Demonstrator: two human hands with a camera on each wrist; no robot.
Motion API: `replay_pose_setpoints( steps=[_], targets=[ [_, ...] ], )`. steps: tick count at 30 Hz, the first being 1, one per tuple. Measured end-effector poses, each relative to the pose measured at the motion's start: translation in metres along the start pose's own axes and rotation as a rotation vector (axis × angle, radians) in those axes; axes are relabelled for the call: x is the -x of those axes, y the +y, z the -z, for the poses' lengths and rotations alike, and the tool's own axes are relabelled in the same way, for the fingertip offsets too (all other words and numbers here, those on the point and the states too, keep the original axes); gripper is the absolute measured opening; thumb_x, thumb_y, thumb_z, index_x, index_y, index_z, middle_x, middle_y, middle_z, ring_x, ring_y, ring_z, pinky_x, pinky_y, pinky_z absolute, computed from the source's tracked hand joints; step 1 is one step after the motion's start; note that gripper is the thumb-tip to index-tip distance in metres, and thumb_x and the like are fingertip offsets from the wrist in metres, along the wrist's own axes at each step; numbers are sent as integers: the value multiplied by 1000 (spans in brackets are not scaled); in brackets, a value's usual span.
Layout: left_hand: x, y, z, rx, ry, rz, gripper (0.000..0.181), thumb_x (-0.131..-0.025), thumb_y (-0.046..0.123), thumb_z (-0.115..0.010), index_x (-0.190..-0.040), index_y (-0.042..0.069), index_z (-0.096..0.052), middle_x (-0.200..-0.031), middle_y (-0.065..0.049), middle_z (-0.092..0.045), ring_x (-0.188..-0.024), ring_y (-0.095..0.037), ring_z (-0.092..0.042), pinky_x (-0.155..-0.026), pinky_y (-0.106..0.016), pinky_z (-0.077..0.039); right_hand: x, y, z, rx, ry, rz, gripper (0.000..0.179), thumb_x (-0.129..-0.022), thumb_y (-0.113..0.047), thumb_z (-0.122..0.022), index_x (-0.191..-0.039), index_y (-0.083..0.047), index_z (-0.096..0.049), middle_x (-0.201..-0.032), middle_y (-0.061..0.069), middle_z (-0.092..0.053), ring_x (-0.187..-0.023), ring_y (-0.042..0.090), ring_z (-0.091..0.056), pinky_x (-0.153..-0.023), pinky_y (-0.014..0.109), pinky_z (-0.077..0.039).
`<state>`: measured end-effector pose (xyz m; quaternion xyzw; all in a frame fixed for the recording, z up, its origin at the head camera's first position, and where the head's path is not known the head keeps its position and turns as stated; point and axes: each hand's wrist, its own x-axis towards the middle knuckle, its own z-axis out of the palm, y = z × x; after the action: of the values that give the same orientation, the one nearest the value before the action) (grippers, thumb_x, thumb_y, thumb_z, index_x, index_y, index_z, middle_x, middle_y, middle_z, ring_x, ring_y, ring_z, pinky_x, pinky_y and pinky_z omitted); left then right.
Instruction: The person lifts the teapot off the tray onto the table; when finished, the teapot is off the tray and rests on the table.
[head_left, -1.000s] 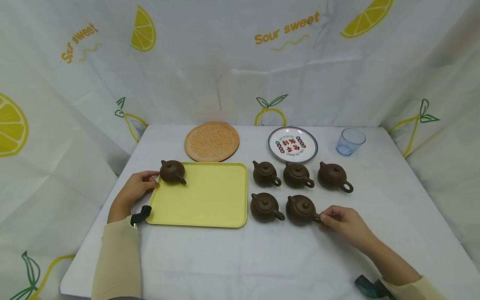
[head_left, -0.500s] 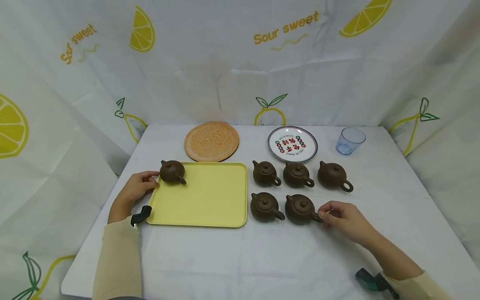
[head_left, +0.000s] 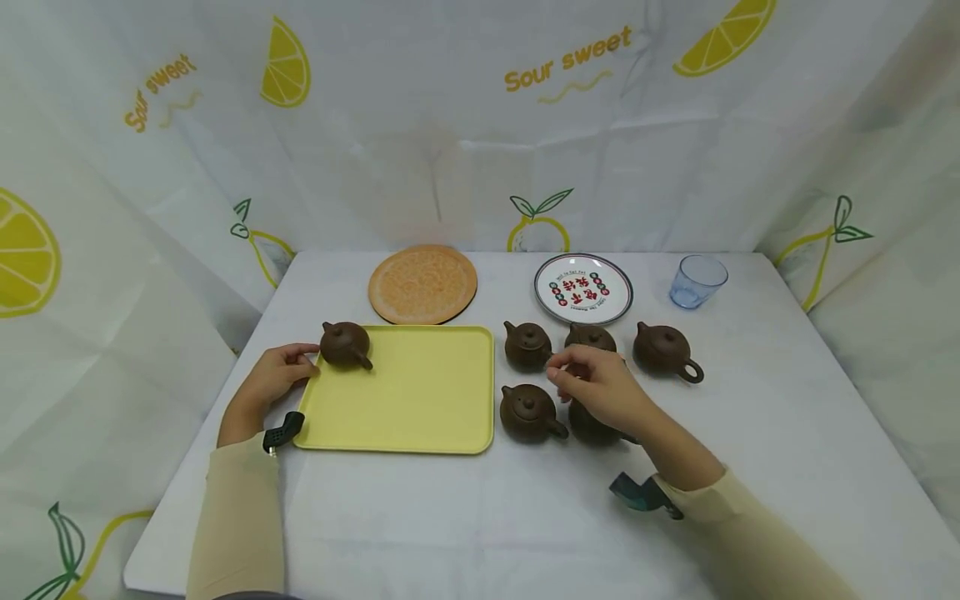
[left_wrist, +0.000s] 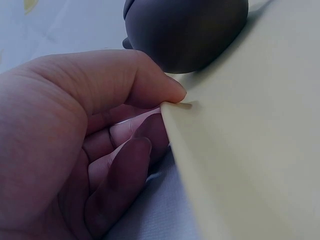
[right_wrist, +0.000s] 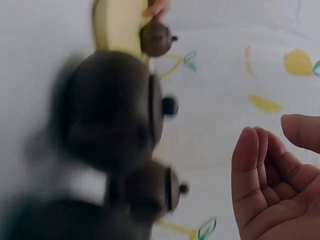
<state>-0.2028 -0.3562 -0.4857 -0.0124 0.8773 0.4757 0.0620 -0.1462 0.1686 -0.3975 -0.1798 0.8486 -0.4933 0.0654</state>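
My left hand point(head_left: 273, 375) pinches the left rim of a yellow tray point(head_left: 420, 392), the thumb lying over the edge in the left wrist view. A brown teapot point(head_left: 345, 344) sits at the tray's back left corner, close to those fingers. Right of the tray stand several similar teapots in two rows, among them a front left teapot point(head_left: 528, 412) and a back left teapot point(head_left: 527, 348). Over them hovers my right hand point(head_left: 600, 387), fingers loosely curled and holding nothing. It partly hides the front right teapot point(head_left: 588, 427) and the back middle teapot point(head_left: 591, 335).
A round tan mat point(head_left: 422, 283) lies behind the tray. Farther right are a white plate point(head_left: 555, 271) with red characters and a blue glass point(head_left: 697, 282). One more teapot point(head_left: 662, 348) ends the back row. A lemon-print cloth hangs behind the white table.
My right hand has let go of the front right teapot's handle and moved left and away over the teapots. The left hand has stayed at the tray's rim.
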Motion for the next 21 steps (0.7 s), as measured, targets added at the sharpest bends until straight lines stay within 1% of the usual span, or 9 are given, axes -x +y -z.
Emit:
replay_pose_setpoints(
  steps=[4,6,9,11,15,18,19,21],
  targets=[
    [1,-1,-1,-1,-4,13,49,-84,4,-70,-129,-8,-55,-78,-3,-58,-69,-9,-50,-63,-19,-43,-22,-19,-37,-86,-47,86,13,-94,-15,-65,-102,-5,-68,-76,3,-64,-68,24,-63,-59,32,-51],
    [2,-2,-1,4,-11,20,51,-85,4,-70,-132,-9,-53,-79,-4,-58,-69,-9,-50,-63,-20,-44,-32,-27,-57,-125,-82,96,12,-94,-15,-65,-101,-6,-68,-78,6,-65,-68,24,-65,-59,32,-51],
    [2,-2,-2,17,-12,24,53,-85,4,-70,-133,-8,-52,-78,-4,-58,-68,-10,-51,-63,-21,-45,-46,-36,-88,-158,-130,77,11,-94,-16,-64,-101,-8,-69,-80,9,-67,-68,19,-66,-58,31,-50],
    [2,-3,-3,23,-11,24,53,-85,4,-70,-133,-9,-52,-78,-4,-58,-68,-10,-51,-63,-21,-45,-56,-40,-107,-155,-149,66,12,-95,-18,-63,-101,-10,-69,-82,10,-68,-68,15,-66,-57,30,-49],
    [0,-4,-3,19,0,23,51,-85,3,-69,-132,-8,-54,-77,-3,-57,-67,-11,-51,-63,-22,-46,-74,-47,-141,-113,-149,76,12,-96,-22,-63,-100,-13,-69,-84,2,-67,-66,11,-64,-54,28,-48],
    [-1,-3,-3,26,0,17,49,-84,3,-68,-131,-7,-55,-78,-3,-58,-68,-11,-51,-63,-22,-47,-88,-52,-161,-91,-139,52,12,-95,-27,-64,-98,-16,-69,-80,-4,-65,-63,11,-62,-51,27,-46],
    [-1,-2,-2,30,-5,15,50,-85,3,-68,-131,-7,-54,-78,-4,-58,-68,-10,-51,-63,-21,-46,-93,-53,-168,-91,-139,38,12,-95,-28,-64,-97,-16,-69,-79,-5,-64,-63,13,-62,-50,27,-46],
    [2,7,-1,36,-17,22,49,-85,2,-67,-131,-9,-53,-78,-5,-58,-68,-11,-51,-63,-21,-45,-102,-54,-179,-103,-144,2,12,-95,-29,-65,-95,-17,-68,-76,-5,-64,-63,13,-62,-51,27,-47]
  ],
)
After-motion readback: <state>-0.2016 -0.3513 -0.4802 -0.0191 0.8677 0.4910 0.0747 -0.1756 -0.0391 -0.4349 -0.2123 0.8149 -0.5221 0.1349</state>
